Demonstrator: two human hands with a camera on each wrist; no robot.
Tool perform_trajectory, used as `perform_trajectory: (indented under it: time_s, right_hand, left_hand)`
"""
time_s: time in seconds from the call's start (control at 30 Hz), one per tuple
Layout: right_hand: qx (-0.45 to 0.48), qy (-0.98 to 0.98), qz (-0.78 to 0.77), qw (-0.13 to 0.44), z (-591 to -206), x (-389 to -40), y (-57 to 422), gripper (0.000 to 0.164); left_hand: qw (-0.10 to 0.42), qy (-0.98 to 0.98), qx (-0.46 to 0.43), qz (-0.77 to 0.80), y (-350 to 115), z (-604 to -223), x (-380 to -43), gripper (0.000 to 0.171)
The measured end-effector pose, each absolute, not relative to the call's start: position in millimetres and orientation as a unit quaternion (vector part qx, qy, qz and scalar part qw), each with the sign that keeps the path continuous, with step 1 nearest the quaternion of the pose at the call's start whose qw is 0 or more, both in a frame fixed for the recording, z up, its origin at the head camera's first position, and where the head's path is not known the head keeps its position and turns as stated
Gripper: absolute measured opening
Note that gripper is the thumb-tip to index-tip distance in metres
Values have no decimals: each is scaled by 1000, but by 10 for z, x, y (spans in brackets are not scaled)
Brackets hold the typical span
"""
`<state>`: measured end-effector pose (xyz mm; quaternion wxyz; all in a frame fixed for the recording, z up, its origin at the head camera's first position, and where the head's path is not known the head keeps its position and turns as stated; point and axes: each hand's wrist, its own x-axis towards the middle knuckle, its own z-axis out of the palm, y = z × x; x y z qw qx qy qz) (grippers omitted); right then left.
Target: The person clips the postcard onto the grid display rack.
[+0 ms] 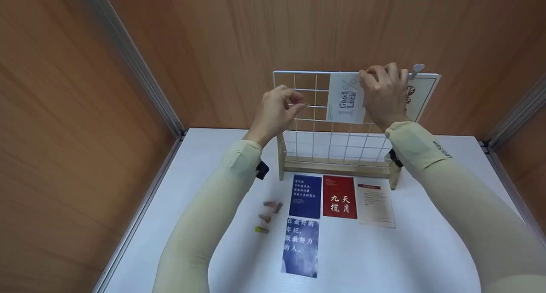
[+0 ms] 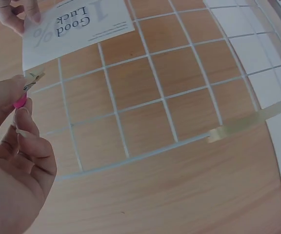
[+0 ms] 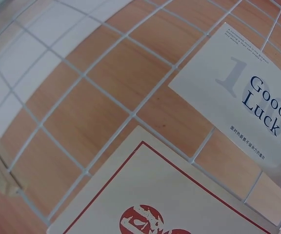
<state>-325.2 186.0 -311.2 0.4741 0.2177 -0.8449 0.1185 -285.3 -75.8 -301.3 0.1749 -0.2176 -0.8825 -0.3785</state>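
A white table [image 1: 362, 259] carries a wire rack [image 1: 314, 120], upright in a wooden base [image 1: 337, 167] towards the far side. The right hand [image 1: 386, 94] bends over the rack's top, its fingers drawn close to the thumb and pinching the upper right part of the Good Luck card. The left hand [image 1: 275, 111], just left of that card, has thumb and fingertips closed on a small clip [image 2: 28, 87]. A bordered card [image 1: 422, 92] rests against the rack's right end, with a heart-topped clip [image 1: 416, 71] at its upper edge. The Good Luck card [image 1: 343, 101] is against the upper wires, its print sideways. It looks light, thin and fairly stiff, likely to crease or slide; a gentle pinch at the top corner should serve. On the table, near side of the rack, lie a blue card [image 1: 305, 197], red card [image 1: 340, 199] and pale card [image 1: 376, 204], with a blue-and-white card [image 1: 300, 250] nearer. Loose clips [image 1: 265, 218] lie to their left. The small clip seems hard, springy and nearly weightless, best squeezed at its pink end.
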Motion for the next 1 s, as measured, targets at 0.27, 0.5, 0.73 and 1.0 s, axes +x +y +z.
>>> perform_trajectory:
  time_s: [0.27,0.5,0.73,1.0]
  right_hand:
    - [213,-850,133,463,-3110,-3223,1823,23]
    - [207,-854,126,461,-3117,-3219,1799,23]
    - [205,-850,128,468,-3123,-3236,1789,24]
    - [201,-849,120,474,-3109,-3230,1742,24]
  left_hand:
    - [191,-886,-219,-360,-632,-2809,-2924,17]
    - [180,-891,-213,-358,-540,-2700,-2977,14]
    - [186,-896,-228,-332,-415,-2566,-3022,15]
    - [187,-908,-238,-290,-312,-2389,-3081,13]
